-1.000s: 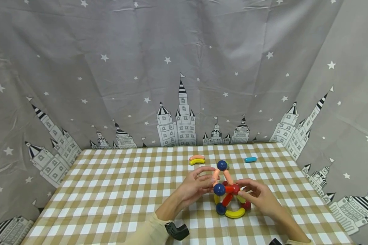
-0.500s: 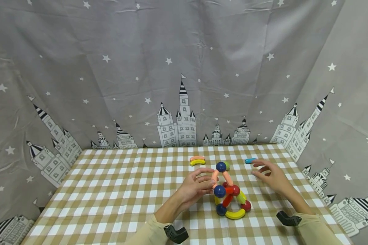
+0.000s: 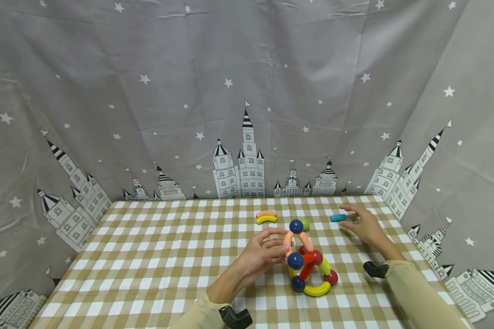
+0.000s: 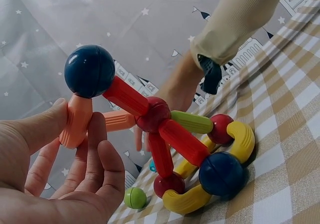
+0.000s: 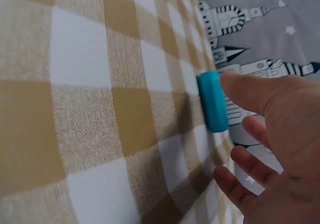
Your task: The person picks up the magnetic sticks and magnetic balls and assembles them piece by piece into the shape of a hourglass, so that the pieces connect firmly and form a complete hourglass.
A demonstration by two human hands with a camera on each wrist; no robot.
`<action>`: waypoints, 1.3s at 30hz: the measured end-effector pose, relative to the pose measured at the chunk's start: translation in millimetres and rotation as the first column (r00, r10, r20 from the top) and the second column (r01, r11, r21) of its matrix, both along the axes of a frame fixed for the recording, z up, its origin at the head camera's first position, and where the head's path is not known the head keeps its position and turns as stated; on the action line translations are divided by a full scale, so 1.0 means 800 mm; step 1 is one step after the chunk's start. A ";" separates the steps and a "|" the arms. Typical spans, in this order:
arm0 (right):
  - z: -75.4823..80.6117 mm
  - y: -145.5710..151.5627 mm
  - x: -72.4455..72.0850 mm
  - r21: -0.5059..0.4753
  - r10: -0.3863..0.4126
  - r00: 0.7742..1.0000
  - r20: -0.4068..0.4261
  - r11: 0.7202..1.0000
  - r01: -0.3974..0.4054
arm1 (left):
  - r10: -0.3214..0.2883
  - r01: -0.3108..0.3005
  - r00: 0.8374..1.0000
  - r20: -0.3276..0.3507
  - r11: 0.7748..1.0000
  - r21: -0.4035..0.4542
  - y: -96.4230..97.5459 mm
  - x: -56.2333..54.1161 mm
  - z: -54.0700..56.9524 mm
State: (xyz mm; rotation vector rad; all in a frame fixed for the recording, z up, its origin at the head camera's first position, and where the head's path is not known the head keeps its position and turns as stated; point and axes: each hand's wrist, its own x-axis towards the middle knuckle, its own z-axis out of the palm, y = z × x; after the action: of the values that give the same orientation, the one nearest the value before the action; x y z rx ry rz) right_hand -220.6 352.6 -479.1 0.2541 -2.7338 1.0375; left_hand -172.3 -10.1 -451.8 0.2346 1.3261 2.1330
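Observation:
A ball-and-stick construction of blue and red balls with red, yellow, green and peach sticks stands on the checked cloth. At its left side my left hand pinches an upright peach stick between thumb and fingers, just beneath a dark blue ball. Farther back on the right, my right hand reaches over a short blue stick lying on the cloth. Its thumb and fingers are spread about that stick, and in the right wrist view the thumb tip overlaps the stick's end.
Behind the construction lies a green ball. Curved peach and yellow sticks lie together near the table's back edge. A grey curtain printed with castles and stars hangs behind the checked tablecloth.
My right hand has left the construction's red ball and moved back and right to the blue stick. My left hand keeps hold of the peach stick, almost in place.

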 end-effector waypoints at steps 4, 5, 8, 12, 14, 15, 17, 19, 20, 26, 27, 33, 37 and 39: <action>-0.012 0.002 -0.012 0.009 -0.011 1.000 0.015 1.000 0.011 | -0.003 0.003 1.000 -0.006 1.000 0.001 0.000 0.002 0.000; -0.015 0.002 -0.014 0.014 -0.019 0.999 0.026 1.000 0.019 | -0.003 0.003 1.000 -0.003 1.000 0.001 -0.001 0.002 0.000; -0.023 0.001 -0.021 0.041 -0.033 0.999 0.038 0.999 0.031 | 0.003 -0.003 1.000 0.004 1.000 -0.005 -0.001 0.003 0.000; -0.025 -0.003 -0.023 0.068 -0.033 0.999 0.024 0.997 0.032 | 0.009 -0.009 1.000 0.007 1.000 -0.013 -0.001 0.005 -0.001; -0.025 -0.005 -0.022 0.070 -0.031 0.999 0.011 0.997 0.030 | 0.011 -0.011 1.000 0.003 1.000 -0.016 -0.001 0.005 -0.002; -0.025 -0.005 -0.022 0.070 -0.030 1.000 0.006 0.997 0.030 | 0.013 -0.013 1.000 -0.001 1.000 -0.016 -0.001 0.006 -0.002; -0.026 -0.006 -0.022 0.079 -0.028 1.000 -0.007 0.996 0.028 | 0.016 -0.016 1.000 -0.004 1.000 -0.016 -0.001 0.006 -0.002; -0.027 -0.007 -0.024 0.090 -0.030 1.000 -0.006 0.996 0.030 | 0.016 -0.016 1.000 -0.005 1.000 -0.018 -0.002 0.006 -0.002; -0.027 -0.007 -0.025 0.094 -0.031 1.000 -0.003 0.995 0.031 | 0.016 -0.016 1.000 -0.005 1.000 -0.018 -0.002 0.006 -0.002; -0.026 -0.010 -0.028 0.141 -0.035 0.999 0.018 0.989 0.032 | 0.017 -0.017 1.000 0.002 1.000 -0.015 -0.002 0.005 -0.001; -0.025 -0.010 -0.027 0.148 -0.031 0.999 0.018 0.989 0.028 | 0.018 -0.018 1.000 0.004 1.000 -0.014 -0.002 0.005 -0.001; -0.019 -0.009 -0.020 0.144 -0.002 1.000 0.010 0.990 0.001 | 0.023 -0.023 1.000 0.010 1.000 -0.021 -0.002 0.006 0.000; -0.011 -0.010 -0.010 0.104 0.014 1.000 0.020 0.994 -0.016 | 0.026 -0.026 1.000 0.013 0.999 -0.020 -0.002 0.007 0.001; -0.006 -0.010 -0.005 0.064 0.024 0.999 0.030 0.998 -0.026 | 0.027 -0.027 1.000 0.013 0.999 -0.019 -0.002 0.006 0.002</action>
State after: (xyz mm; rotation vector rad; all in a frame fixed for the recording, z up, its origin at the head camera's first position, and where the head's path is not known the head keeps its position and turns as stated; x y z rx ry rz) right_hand -224.6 344.6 -484.2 0.2862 -2.8004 0.9681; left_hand -167.3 -11.4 -450.1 0.1959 1.3487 2.1399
